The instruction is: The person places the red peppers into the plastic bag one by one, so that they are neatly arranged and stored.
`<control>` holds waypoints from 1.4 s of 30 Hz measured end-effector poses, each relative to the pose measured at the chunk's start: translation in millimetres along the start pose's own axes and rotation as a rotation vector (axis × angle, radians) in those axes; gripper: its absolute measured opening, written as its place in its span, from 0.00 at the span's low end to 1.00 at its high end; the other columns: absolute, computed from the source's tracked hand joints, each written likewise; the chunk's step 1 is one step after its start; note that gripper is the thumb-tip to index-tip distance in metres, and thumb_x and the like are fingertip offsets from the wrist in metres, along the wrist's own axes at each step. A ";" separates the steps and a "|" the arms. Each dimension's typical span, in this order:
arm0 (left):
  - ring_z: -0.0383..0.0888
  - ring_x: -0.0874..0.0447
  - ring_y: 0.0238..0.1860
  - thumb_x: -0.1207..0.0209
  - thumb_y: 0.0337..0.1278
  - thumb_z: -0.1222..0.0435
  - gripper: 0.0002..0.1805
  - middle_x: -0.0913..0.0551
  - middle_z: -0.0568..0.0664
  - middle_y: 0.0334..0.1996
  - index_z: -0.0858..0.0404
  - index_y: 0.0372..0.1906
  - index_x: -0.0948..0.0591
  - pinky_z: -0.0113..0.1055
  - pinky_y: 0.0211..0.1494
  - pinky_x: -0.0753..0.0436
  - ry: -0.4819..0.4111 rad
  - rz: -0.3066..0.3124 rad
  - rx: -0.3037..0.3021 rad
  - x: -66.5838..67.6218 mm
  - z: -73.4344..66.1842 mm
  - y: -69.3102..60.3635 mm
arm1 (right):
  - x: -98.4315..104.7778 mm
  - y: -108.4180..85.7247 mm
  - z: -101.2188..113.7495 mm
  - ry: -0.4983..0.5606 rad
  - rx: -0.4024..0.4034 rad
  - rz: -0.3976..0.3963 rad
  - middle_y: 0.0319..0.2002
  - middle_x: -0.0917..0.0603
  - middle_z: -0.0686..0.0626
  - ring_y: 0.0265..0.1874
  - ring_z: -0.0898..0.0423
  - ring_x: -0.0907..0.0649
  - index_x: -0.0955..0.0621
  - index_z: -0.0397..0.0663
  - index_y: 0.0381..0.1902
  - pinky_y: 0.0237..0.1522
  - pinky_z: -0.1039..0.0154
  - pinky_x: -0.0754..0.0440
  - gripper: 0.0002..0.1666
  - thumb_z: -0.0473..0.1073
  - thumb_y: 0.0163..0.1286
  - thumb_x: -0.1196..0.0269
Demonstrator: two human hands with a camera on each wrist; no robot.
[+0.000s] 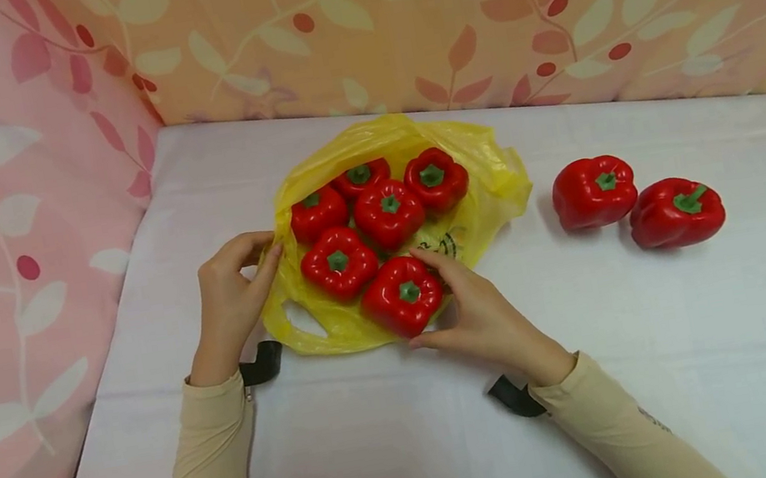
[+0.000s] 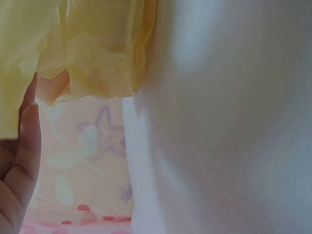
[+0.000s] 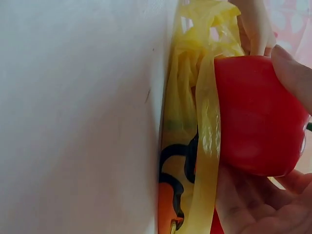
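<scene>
In the head view a yellow plastic bag (image 1: pixel 486 171) lies with its mouth spread toward me, several red bell peppers (image 1: pixel 389 215) with green stems inside it. My left hand (image 1: pixel 232 294) pinches the bag's left edge between thumb and fingers; the left wrist view shows its fingers (image 2: pixel 29 141) against the yellow film. At the front of the bag my right hand (image 1: pixel 482 311) grips the nearest bell pepper (image 1: pixel 404 296) between thumb and fingers. The right wrist view shows this bell pepper (image 3: pixel 261 117) just above the bag's rim, thumb and fingers on opposite sides.
Two more red bell peppers (image 1: pixel 594 192) stand side by side on the white tablecloth (image 1: pixel 677 359), right of the bag. Floral curtains hang along the back (image 1: pixel 349 33) and left. A black wrist mount sits at each cuff.
</scene>
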State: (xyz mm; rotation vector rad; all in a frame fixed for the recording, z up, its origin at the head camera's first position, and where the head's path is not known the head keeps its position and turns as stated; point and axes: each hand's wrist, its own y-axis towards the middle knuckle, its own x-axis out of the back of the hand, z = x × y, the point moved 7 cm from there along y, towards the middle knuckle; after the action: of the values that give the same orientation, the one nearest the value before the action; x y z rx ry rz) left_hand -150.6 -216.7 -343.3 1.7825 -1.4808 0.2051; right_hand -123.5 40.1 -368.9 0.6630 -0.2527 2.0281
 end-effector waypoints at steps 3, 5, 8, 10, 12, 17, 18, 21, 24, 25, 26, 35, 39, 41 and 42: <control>0.51 0.17 0.33 0.36 0.53 0.74 0.08 0.15 0.60 0.36 0.74 0.39 0.17 0.21 0.42 0.22 0.004 -0.002 0.002 0.6 0.6 -0.5 | 1.3 0.4 -0.4 -0.027 -0.012 -0.012 0.65 0.33 0.49 0.62 0.53 0.31 0.41 0.46 0.71 0.62 0.52 0.31 0.60 0.46 0.43 0.21; 0.51 0.17 0.33 0.36 0.53 0.74 0.08 0.15 0.60 0.36 0.74 0.39 0.17 0.30 0.42 0.19 0.001 -0.002 0.004 0.6 1.0 -0.4 | 2.5 0.6 -1.0 -0.038 -0.017 -0.021 0.65 0.34 0.48 0.62 0.52 0.31 0.41 0.45 0.71 0.62 0.51 0.32 0.61 0.45 0.42 0.21; 0.52 0.17 0.33 0.36 0.52 0.74 0.08 0.15 0.60 0.36 0.74 0.39 0.17 0.43 0.41 0.18 -0.003 0.000 0.005 0.3 1.7 0.1 | 3.9 0.8 -0.2 -0.040 -0.005 -0.029 0.64 0.33 0.48 0.62 0.53 0.31 0.41 0.45 0.70 0.62 0.52 0.31 0.60 0.45 0.43 0.21; 0.52 0.17 0.33 0.36 0.52 0.74 0.08 0.15 0.60 0.36 0.73 0.39 0.17 0.41 0.41 0.18 -0.004 0.001 0.006 0.3 1.5 0.2 | 4.9 0.4 1.2 -0.031 0.013 -0.036 0.63 0.32 0.50 0.61 0.55 0.30 0.39 0.46 0.70 0.59 0.55 0.28 0.58 0.44 0.43 0.21; 0.51 0.17 0.33 0.36 0.53 0.74 0.08 0.15 0.60 0.36 0.73 0.39 0.17 0.33 0.42 0.18 0.000 0.003 0.003 0.2 1.0 0.3 | 5.5 -0.4 4.1 -0.022 0.038 -0.039 0.62 0.31 0.52 0.59 0.57 0.29 0.38 0.47 0.69 0.56 0.57 0.25 0.56 0.43 0.44 0.22; 0.50 0.18 0.33 0.36 0.53 0.73 0.08 0.15 0.59 0.36 0.73 0.39 0.17 0.14 0.42 0.27 -0.004 0.006 -0.004 0.0 -0.5 -0.2 | 2.3 -3.1 10.5 -0.027 0.098 -0.018 0.61 0.31 0.53 0.58 0.58 0.30 0.36 0.48 0.68 0.55 0.58 0.25 0.54 0.44 0.45 0.22; 0.50 0.18 0.33 0.36 0.53 0.73 0.08 0.15 0.60 0.36 0.73 0.39 0.17 0.13 0.42 0.28 -0.006 0.006 -0.005 0.1 -0.5 -0.4 | 1.3 -3.3 10.8 -0.032 0.102 -0.014 0.61 0.32 0.53 0.59 0.58 0.30 0.36 0.47 0.68 0.56 0.58 0.26 0.54 0.44 0.45 0.22; 0.50 0.18 0.33 0.36 0.53 0.73 0.08 0.15 0.60 0.36 0.73 0.39 0.17 0.14 0.42 0.28 -0.001 0.005 -0.002 0.1 -0.2 -0.6 | -1.7 -2.9 10.1 -0.047 0.102 -0.003 0.62 0.33 0.51 0.62 0.57 0.33 0.38 0.48 0.69 0.61 0.56 0.31 0.55 0.44 0.46 0.22; 0.50 0.18 0.33 0.36 0.53 0.73 0.08 0.15 0.59 0.36 0.73 0.39 0.17 0.22 0.42 0.22 0.006 0.004 -0.001 0.0 0.1 -0.8 | -2.7 -2.3 9.6 -0.057 0.102 0.002 0.63 0.34 0.51 0.64 0.56 0.34 0.41 0.50 0.71 0.64 0.55 0.34 0.58 0.44 0.45 0.22; 0.50 0.18 0.33 0.36 0.53 0.73 0.08 0.15 0.59 0.36 0.73 0.39 0.17 0.26 0.42 0.20 0.007 0.005 -0.002 -0.2 0.1 -0.6 | -2.7 -2.3 9.4 -0.060 0.101 0.004 0.64 0.34 0.50 0.64 0.56 0.35 0.42 0.50 0.71 0.64 0.54 0.34 0.59 0.44 0.45 0.22; 0.50 0.18 0.33 0.36 0.53 0.73 0.08 0.15 0.60 0.36 0.73 0.39 0.17 0.31 0.42 0.19 0.006 0.005 -0.004 -0.4 0.1 -0.4 | -2.7 -2.2 9.2 -0.064 0.101 0.005 0.64 0.35 0.50 0.65 0.56 0.35 0.43 0.51 0.71 0.65 0.54 0.35 0.60 0.44 0.44 0.22; 0.50 0.18 0.33 0.36 0.53 0.73 0.08 0.15 0.59 0.36 0.73 0.39 0.17 0.43 0.41 0.18 0.009 0.013 0.001 -0.6 -0.8 -0.7 | -1.9 -1.3 5.6 -0.072 0.095 0.006 0.65 0.36 0.50 0.65 0.55 0.36 0.43 0.47 0.71 0.65 0.53 0.36 0.61 0.44 0.44 0.21; 0.50 0.18 0.34 0.36 0.53 0.73 0.08 0.15 0.60 0.37 0.73 0.39 0.17 0.42 0.41 0.18 0.005 0.015 -0.004 -0.6 -1.3 -0.4 | 0.8 -1.4 6.5 -0.056 0.102 -0.015 0.64 0.35 0.50 0.63 0.56 0.34 0.42 0.47 0.71 0.61 0.55 0.30 0.60 0.43 0.43 0.21; 0.50 0.18 0.34 0.37 0.53 0.74 0.08 0.15 0.60 0.37 0.73 0.40 0.17 0.43 0.41 0.18 0.006 0.015 -0.006 -0.6 -1.6 -0.4 | 2.2 -1.3 6.5 -0.044 0.100 -0.022 0.63 0.35 0.50 0.62 0.57 0.34 0.41 0.48 0.71 0.59 0.56 0.28 0.60 0.42 0.43 0.21; 0.50 0.18 0.34 0.37 0.53 0.74 0.09 0.15 0.60 0.37 0.73 0.40 0.17 0.43 0.41 0.18 0.007 0.016 -0.007 -0.6 -1.9 -0.4 | 3.0 -1.3 6.4 -0.041 0.100 -0.027 0.63 0.35 0.50 0.61 0.57 0.33 0.41 0.48 0.70 0.57 0.57 0.27 0.59 0.42 0.43 0.21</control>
State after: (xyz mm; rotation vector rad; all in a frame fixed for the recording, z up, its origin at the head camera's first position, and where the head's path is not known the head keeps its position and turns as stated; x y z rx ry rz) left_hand -149.8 -215.0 -342.6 1.7633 -1.4897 0.2131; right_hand -121.4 40.2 -362.0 0.7671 -0.1668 2.0129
